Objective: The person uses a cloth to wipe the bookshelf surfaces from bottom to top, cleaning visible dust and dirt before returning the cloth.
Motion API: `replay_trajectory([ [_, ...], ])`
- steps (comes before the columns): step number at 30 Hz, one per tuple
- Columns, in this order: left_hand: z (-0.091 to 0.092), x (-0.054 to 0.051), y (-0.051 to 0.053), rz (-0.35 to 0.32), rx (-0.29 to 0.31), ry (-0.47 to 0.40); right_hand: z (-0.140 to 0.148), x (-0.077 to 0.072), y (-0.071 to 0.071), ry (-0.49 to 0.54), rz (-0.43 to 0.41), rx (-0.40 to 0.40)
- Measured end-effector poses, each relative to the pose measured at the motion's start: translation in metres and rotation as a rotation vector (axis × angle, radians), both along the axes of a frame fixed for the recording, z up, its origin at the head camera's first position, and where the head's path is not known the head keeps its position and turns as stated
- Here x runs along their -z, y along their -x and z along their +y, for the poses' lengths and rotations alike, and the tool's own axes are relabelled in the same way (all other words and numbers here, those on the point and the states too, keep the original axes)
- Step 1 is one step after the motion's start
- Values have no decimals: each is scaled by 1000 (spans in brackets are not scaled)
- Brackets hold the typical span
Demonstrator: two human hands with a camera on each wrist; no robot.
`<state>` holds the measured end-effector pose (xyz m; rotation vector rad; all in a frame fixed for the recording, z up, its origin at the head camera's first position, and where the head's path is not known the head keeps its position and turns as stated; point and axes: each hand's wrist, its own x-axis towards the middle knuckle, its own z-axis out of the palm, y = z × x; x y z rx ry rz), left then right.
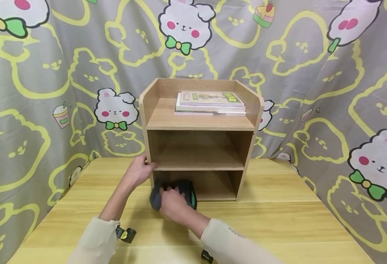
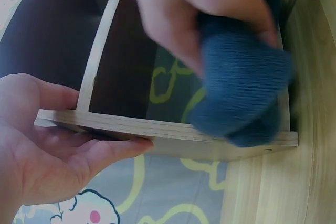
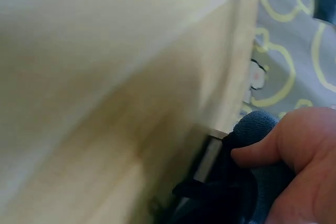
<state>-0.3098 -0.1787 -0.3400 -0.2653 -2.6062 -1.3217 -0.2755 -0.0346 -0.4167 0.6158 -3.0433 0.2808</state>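
A small wooden shelf (image 1: pixel 200 169) stands upright on the table. My left hand (image 1: pixel 140 171) grips the front edge of its left side panel (image 2: pixel 173 126), with the thumb at the middle board and the fingers on the outer side. My right hand (image 1: pixel 175 205) holds a bunched dark blue-grey cloth (image 1: pixel 155 196) at the left of the lowest compartment. The left wrist view shows the ribbed cloth (image 2: pixel 241 77) hanging over the panel's lower edge. A green strip shows on its right side in the head view. The right thumb presses on the cloth (image 3: pixel 254 124) in the right wrist view.
A stack of thin books (image 1: pixel 211 103) lies on the shelf's top, between raised sides. Light wooden tabletop (image 1: pixel 279 220) extends around the shelf. A patterned grey curtain (image 1: pixel 91 73) hangs behind and at both sides.
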Motion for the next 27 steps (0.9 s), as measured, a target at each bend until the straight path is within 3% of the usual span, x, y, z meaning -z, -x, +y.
replay_trajectory([
  [4, 1, 1, 0, -3, -7, -4, -5, 10, -4, -117, -65, 28],
  [9, 1, 0, 0, -7, -6, -2, -7, 12, -9, -200, -113, 45],
  [17, 1, 0, 0, -7, -4, 4, -5, 10, -19, -181, -154, 22],
  [27, -1, 2, 0, -2, -17, 22, -2, 6, -10, -138, -127, 2],
])
